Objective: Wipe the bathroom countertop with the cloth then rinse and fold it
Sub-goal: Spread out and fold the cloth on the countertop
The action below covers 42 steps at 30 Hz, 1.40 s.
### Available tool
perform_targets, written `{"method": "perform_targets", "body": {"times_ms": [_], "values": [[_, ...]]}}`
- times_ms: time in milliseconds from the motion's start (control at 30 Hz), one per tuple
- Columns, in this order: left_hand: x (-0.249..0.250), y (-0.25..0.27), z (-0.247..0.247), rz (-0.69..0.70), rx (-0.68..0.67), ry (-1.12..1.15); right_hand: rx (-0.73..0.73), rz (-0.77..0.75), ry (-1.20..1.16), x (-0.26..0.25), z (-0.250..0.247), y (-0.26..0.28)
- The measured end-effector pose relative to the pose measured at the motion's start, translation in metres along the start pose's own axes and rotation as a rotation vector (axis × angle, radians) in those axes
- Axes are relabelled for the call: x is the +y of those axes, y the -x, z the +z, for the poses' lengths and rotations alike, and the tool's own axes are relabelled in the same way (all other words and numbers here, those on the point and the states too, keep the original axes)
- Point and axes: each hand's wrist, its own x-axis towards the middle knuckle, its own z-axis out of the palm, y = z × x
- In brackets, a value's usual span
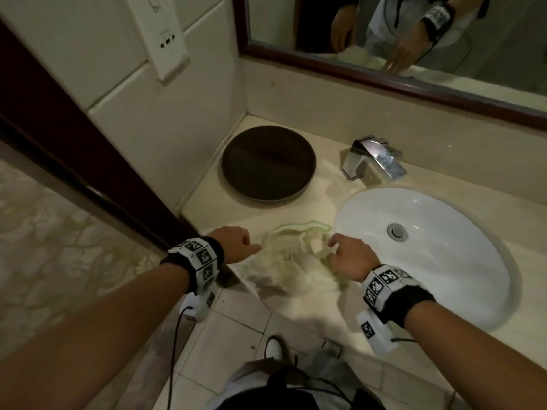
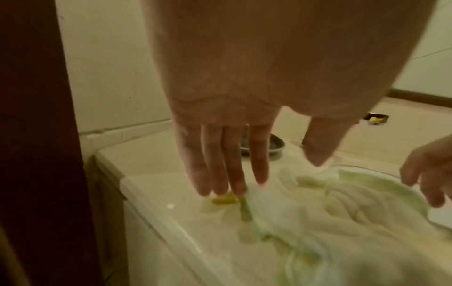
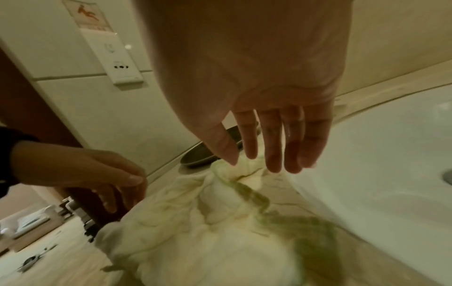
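our left hand [image 1: 233, 242] at nine o'clock and right hand [image 1: 347, 251] at three hover, fingers loose and grasping nothing, over the crumpled cloth [image 1: 291, 261] on the countertop [image 1: 207, 199] edge, which could slip floorward if tugged unevenly.

Your left hand [image 1: 233, 244] shows only its back from the head view, so its fingertips are hidden there. In both wrist views your palms fill the top and run off the frame. The cloth [image 2: 342, 222] is smeared with blur and cut by the lower edge. The dark tray [image 2: 276, 147] sits mostly behind your fingers [image 2: 215, 168]. Whether either grip touches the cloth cannot be told.
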Motion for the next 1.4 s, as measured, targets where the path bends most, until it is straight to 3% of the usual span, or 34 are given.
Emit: {"method": "perform_targets", "body": {"times_ms": [100,267,433,633,800,1067,1267,1333,1400], "values": [[0.001,-0.009,0.007,-0.076,0.069,0.128,0.048,-0.080,-0.032,-0.026,0.004,-0.013],[0.004,-0.014,0.011,-0.138,-0.031,0.286,0.099,-0.099,0.029,-0.056,0.017,-0.044],[0.010,-0.009,-0.002,-0.048,-0.066,0.389,0.122,-0.104,0.348,-0.062,0.021,-0.063],[0.020,0.003,-0.028,0.100,-0.114,0.433,0.087,-0.145,0.539,-0.060,-0.001,-0.062],[0.026,0.012,-0.056,0.179,0.036,0.414,0.146,-0.189,0.359,-0.054,-0.039,-0.040],[0.055,0.040,-0.126,0.335,0.218,0.372,0.396,-0.291,0.189,-0.042,-0.120,-0.013],[0.074,0.063,-0.160,0.354,0.448,0.271,0.555,-0.276,0.088,-0.042,-0.160,0.019],[0.075,0.070,-0.155,0.337,0.439,0.209,0.556,-0.313,0.099,-0.035,-0.153,0.025],[0.076,0.074,-0.138,0.341,0.333,0.108,0.473,-0.346,0.103,-0.026,-0.138,0.031]]}}
